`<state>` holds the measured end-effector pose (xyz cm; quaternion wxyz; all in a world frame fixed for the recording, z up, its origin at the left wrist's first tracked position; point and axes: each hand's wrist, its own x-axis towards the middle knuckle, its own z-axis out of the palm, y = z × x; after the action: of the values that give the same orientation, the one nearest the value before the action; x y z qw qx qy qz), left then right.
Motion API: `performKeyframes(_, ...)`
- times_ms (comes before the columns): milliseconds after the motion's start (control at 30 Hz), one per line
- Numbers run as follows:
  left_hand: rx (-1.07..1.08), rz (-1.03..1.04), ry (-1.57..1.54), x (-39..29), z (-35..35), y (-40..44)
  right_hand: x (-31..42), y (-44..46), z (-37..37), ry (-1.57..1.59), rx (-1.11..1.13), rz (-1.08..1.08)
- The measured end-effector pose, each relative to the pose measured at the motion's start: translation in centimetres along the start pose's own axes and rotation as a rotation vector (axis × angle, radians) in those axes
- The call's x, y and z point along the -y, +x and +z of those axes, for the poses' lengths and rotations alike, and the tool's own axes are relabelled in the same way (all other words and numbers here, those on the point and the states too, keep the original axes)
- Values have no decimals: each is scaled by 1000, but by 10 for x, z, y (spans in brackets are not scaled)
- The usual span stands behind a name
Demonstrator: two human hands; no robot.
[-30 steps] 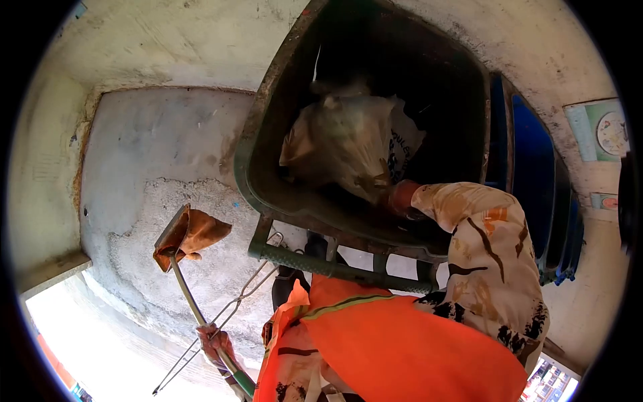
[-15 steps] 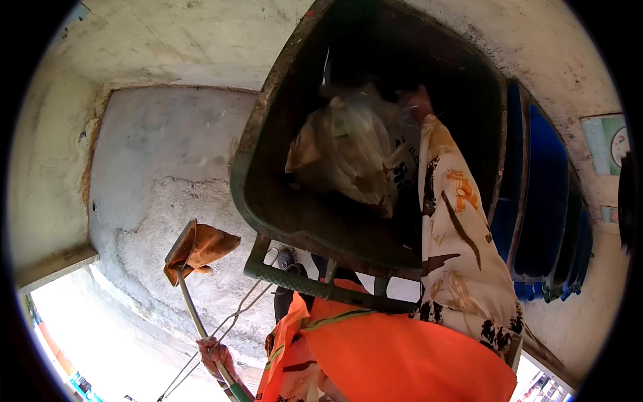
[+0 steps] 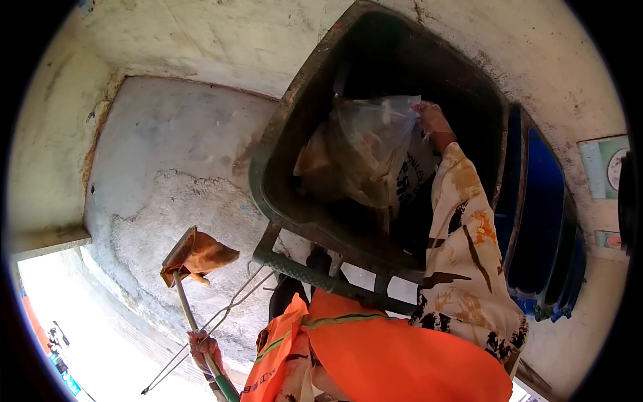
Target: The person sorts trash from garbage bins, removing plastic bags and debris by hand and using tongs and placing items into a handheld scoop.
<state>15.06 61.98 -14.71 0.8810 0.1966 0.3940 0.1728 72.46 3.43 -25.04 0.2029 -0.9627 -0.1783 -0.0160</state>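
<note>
My right hand [image 3: 434,122] is inside a dark green wheeled bin [image 3: 262,175], its fingers closed on the top edge of a clear plastic bag [image 3: 375,144]. The bag looks partly filled with pale matter I cannot make out, and dark lettering shows at its right side. Low on the left, my left hand [image 3: 205,352] is wrapped round the handle of a long-handled dustpan [image 3: 211,253] with a rust-brown pan. Long metal tongs [image 3: 231,307] cross that handle by the same hand; whether the fingers grip them too I cannot tell.
The bin's handle bar [image 3: 315,281] lies just in front of my orange vest [image 3: 402,355]. Blue bins [image 3: 542,208] stand close on the right along a stained wall [image 3: 201,40]. Rough grey concrete floor [image 3: 174,147] stretches to the left, with bright light at lower left.
My right hand has drawn the bag's edge up, and the bag now shows more clearly. The bin has shifted slightly right in view. My left hand still holds the dustpan.
</note>
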Motion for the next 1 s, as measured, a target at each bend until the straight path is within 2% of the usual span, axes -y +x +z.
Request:
performKeyframes(33,26,-9,8,-3,-5,4,49,-1,-30,420,37,247)
performKeyframes(67,52,-18,16,-5,-11,10,89,-10,-55,620,76,346)
performKeyframes(100,54,-46,-20,-7,-10,14,122,-21,-75,713,126,384)
performKeyframes(200,86,-49,-34,-15,-12,19,189,-78,-92,584,376,382)
performKeyframes(267,115,-56,-70,-21,-21,24,184,-105,-81,275,509,285)
performKeyframes(367,217,-82,-88,-29,-30,31,135,-122,-53,-171,525,126)
performKeyframes(400,287,-100,-94,-31,-32,31,119,-128,-37,-194,502,43)
performKeyframes(500,268,-74,-75,-33,-33,30,-3,-161,88,-103,364,-510)
performKeyframes(600,257,-75,-62,-32,-29,29,88,-154,74,-120,613,-471)
performKeyframes(733,306,-50,2,-32,-31,27,79,-152,69,20,760,-546)
performKeyframes(833,174,-28,-23,-25,-21,21,-14,-109,116,1332,946,-823)
performKeyframes(900,159,-33,-27,-21,-17,19,-17,-104,108,2699,1247,-342)
performKeyframes(933,146,-37,-34,-20,-15,19,-5,-103,93,3468,1402,616)
performKeyframes(967,143,-35,-33,-19,-16,19,-2,-91,88,3469,1406,618)
performKeyframes(1000,159,-48,-58,-17,-18,18,-5,-70,86,4097,1512,113)
